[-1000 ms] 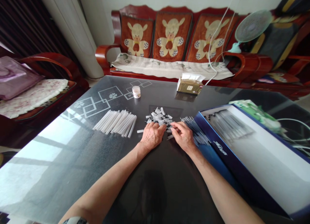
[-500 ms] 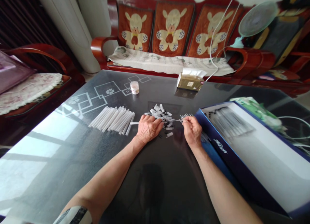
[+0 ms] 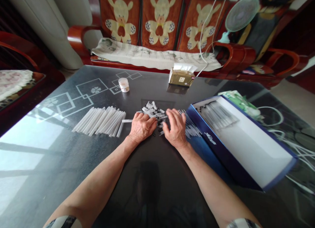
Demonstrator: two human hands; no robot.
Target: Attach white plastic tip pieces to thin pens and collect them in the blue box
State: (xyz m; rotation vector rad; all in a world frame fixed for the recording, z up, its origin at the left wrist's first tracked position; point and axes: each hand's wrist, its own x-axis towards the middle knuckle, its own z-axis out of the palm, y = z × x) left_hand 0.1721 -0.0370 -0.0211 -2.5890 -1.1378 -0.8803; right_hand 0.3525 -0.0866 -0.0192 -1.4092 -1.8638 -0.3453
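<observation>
My left hand (image 3: 143,127) is closed around a slim white tube (image 3: 126,121), whose end sticks out on the left. A thin rod (image 3: 161,118) reaches from that hand's fingertips toward the right; how it meets the tube is hidden. My right hand (image 3: 176,127) is open, thumb and fingers apart, just past the rod's far end. Behind both hands lies a heap of small white and black cap-like pieces (image 3: 154,109), partly covered by them. A row of white tubes (image 3: 99,121) lies left of my left hand. Thin clear rods with metal tips (image 3: 193,127) lie right of my right hand.
A blue box (image 3: 246,146) with a white inside stands at the right, holding clear, dark-ended sticks (image 3: 218,114). Behind it are a green packet (image 3: 242,103) and white cables (image 3: 299,149). Farther back stand a small tub (image 3: 123,85) and a tissue box (image 3: 181,77).
My right hand has moved left from beside the metal-tipped rods and opened from a pinch. My left hand keeps its grip on the white tube. The camera view has shifted right and down.
</observation>
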